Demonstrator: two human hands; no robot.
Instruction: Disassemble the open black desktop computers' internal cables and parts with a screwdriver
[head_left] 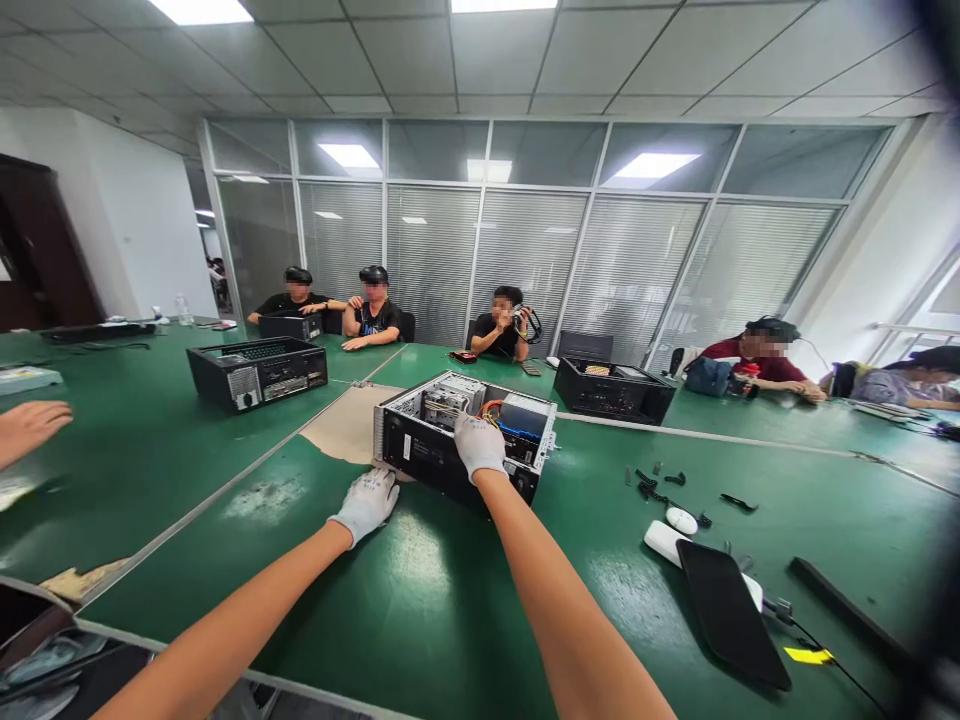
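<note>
An opened desktop computer case lies on its side on the green table in front of me, its inner parts and coloured cables showing. My right hand, in a pale work glove, reaches over the near wall into the case. Its fingertips are down among the parts, and whatever they touch is hidden. My left hand, gloved too, rests on the table at the case's near left corner, fingers lying forward and holding nothing. A brown sheet lies partly under the case.
Other open cases stand at the left and right. A black phone, a white mouse, small black pieces and a dark strip lie right. Several people sit across the table; another person's hand shows at left.
</note>
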